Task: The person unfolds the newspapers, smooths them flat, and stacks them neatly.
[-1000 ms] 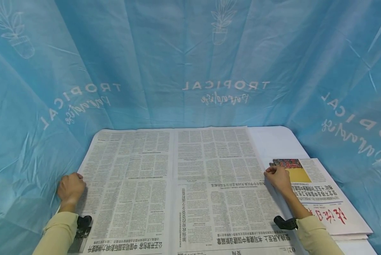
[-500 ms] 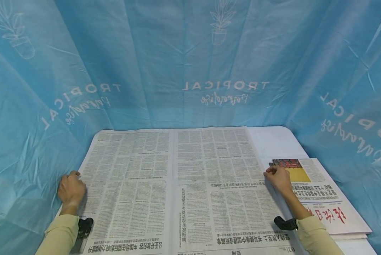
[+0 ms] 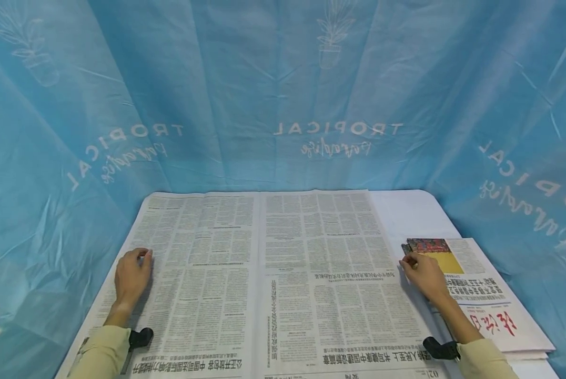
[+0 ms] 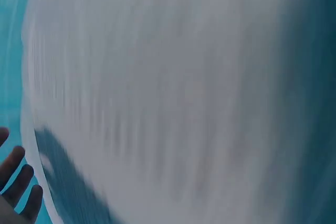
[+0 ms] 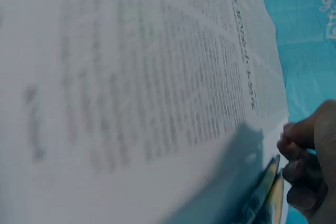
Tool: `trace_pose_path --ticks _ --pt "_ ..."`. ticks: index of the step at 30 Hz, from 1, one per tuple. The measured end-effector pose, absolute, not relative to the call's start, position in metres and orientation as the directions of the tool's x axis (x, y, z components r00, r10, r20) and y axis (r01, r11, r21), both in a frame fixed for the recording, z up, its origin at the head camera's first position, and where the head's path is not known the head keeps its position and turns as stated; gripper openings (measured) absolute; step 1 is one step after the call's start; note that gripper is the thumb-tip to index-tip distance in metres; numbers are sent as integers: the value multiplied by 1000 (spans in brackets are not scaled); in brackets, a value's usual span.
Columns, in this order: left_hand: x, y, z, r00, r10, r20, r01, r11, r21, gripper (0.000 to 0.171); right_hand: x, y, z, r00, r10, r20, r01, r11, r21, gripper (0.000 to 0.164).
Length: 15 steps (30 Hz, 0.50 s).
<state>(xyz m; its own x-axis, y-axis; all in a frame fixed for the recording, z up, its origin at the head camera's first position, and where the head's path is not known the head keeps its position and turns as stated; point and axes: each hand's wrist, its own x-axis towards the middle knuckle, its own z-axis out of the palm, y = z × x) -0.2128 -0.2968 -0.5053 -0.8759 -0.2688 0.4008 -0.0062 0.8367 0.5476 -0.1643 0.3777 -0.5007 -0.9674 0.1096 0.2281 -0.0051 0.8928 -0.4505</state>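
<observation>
Grey newsprint covers most of the white bench (image 3: 398, 210): one large newspaper sheet (image 3: 216, 295) lies spread flat, its two pages parted by a pale strip down the middle, the headlines near the front upside down, and its far edge close to the back of the bench. Over the left part of the sheet is the left hand (image 3: 132, 276), inward of the left edge; the left wrist view shows its fingers loosely spread, though I cannot tell whether they touch the paper. Just beside the right edge of the sheet is the right hand (image 3: 422, 276), its fingers curled narrow, thumb tip close against the forefinger. Partly beneath that hand and to its right lies a stack of folded newspapers (image 3: 488, 295), the top one bearing a yellow and red picture at its far end and large red characters at its near end. Pale yellow sleeves (image 3: 486, 360) cover both forearms, and a black wrist camera (image 3: 141, 338) sits on the left wrist. Blue curtain (image 3: 283, 63) with mirrored TROPICAL lettering hangs behind and to both sides.
</observation>
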Motion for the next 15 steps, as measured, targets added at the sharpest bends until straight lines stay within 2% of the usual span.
trace_pose_path --ticks 4,8,12,15 --pt "-210 -265 -508 -897 -153 415 125 813 569 27 -156 380 -499 -972 44 233 -54 916 -397 13" --pt "-208 -234 -509 -913 -25 408 230 794 563 20 -150 384 -500 -960 28 280 -73 936 -344 13" --pt "-210 -210 -504 -942 84 324 273 755 597 16 -147 388 -500 -954 36 298 -64 946 -317 13" --pt "-209 -198 -495 -951 219 217 307 718 624 14 -144 392 -497 -963 49 263 -36 950 -309 14"
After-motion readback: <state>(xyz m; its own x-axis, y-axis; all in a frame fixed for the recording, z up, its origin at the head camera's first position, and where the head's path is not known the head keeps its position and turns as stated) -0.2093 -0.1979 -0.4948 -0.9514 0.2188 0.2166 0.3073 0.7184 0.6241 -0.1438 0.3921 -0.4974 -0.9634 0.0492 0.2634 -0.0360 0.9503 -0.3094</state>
